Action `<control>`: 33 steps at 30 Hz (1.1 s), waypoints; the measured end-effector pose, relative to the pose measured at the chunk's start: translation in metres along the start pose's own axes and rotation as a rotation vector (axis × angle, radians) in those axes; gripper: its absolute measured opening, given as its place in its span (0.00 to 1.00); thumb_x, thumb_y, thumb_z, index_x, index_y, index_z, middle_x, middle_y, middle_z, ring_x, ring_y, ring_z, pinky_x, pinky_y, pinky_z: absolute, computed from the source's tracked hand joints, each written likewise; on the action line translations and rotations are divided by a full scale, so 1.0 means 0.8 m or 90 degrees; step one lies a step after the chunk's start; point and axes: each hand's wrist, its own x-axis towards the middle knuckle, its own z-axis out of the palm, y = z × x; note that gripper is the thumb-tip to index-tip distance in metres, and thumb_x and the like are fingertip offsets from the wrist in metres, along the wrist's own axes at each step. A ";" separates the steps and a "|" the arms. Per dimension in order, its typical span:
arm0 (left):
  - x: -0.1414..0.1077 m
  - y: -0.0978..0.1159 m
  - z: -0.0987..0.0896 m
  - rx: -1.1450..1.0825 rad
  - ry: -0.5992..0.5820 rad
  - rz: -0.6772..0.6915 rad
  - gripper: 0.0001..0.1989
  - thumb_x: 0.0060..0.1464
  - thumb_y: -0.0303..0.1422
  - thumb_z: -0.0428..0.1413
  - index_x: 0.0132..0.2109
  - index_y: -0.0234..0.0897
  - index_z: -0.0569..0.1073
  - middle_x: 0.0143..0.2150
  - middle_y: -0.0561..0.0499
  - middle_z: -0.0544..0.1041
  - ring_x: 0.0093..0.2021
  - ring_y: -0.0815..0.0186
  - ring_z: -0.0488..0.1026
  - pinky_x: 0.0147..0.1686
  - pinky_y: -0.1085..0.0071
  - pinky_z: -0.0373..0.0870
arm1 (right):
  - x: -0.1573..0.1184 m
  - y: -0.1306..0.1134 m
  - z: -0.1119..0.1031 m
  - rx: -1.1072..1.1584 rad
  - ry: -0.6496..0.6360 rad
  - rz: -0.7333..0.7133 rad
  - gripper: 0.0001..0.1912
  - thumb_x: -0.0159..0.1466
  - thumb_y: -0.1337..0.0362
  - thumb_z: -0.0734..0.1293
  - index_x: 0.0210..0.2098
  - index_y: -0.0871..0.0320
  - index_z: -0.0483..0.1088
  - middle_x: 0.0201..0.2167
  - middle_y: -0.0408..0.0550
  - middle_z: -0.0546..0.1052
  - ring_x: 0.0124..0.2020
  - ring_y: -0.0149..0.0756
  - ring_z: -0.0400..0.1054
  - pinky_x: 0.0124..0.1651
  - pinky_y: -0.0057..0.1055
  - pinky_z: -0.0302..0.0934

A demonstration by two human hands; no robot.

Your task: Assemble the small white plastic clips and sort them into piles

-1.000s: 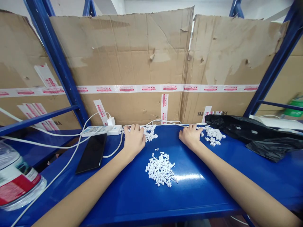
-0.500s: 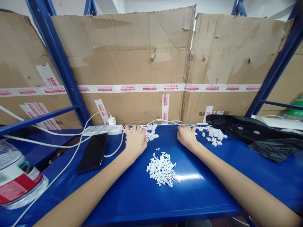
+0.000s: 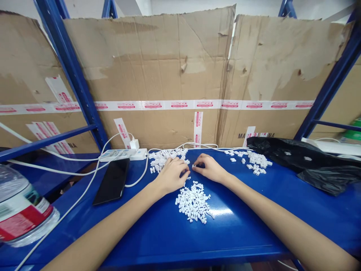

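My left hand (image 3: pixel 170 175) rests curled on the blue steel shelf (image 3: pixel 234 233), just in front of a loose heap of small white plastic pieces (image 3: pixel 165 159). Whether it holds anything is hidden by the fingers. My right hand (image 3: pixel 208 168) is close to the left, with one small white piece (image 3: pixel 194 166) at its fingertips, apparently pinched. A larger heap of the same pieces (image 3: pixel 193 202) lies just below both hands, and a third heap (image 3: pixel 257 161) lies further right.
A black smartphone (image 3: pixel 111 181) and a white power strip (image 3: pixel 122 154) with white cables lie at the left. A black plastic bag (image 3: pixel 299 160) lies at the right. A plastic-wrapped bottle (image 3: pixel 19 207) stands at lower left. Taped cardboard (image 3: pixel 146 75) lines the shelf's back.
Both hands have moved inward from the far edge and now nearly meet at the middle. The left heap, earlier partly covered, now shows more fully, and the right hand has a piece at its fingertips.
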 end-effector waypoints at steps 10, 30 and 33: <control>0.001 -0.003 -0.009 -0.093 -0.128 -0.003 0.05 0.60 0.33 0.59 0.40 0.41 0.80 0.39 0.52 0.81 0.47 0.57 0.73 0.50 0.55 0.59 | 0.000 -0.006 -0.006 0.172 -0.004 0.047 0.06 0.62 0.62 0.71 0.35 0.60 0.77 0.30 0.47 0.79 0.31 0.35 0.72 0.36 0.31 0.66; 0.007 -0.014 0.004 -0.343 0.149 -0.194 0.07 0.58 0.32 0.59 0.36 0.36 0.81 0.29 0.50 0.79 0.29 0.66 0.70 0.32 0.68 0.65 | -0.002 -0.017 0.002 0.444 0.052 0.082 0.17 0.54 0.55 0.77 0.32 0.59 0.71 0.27 0.46 0.78 0.27 0.33 0.73 0.32 0.30 0.68; 0.008 -0.015 0.006 -0.440 0.145 -0.245 0.07 0.56 0.34 0.60 0.35 0.35 0.81 0.32 0.49 0.81 0.31 0.64 0.74 0.33 0.69 0.68 | -0.003 -0.025 0.003 0.470 0.057 0.081 0.20 0.52 0.52 0.78 0.31 0.59 0.70 0.26 0.46 0.78 0.26 0.34 0.74 0.30 0.30 0.69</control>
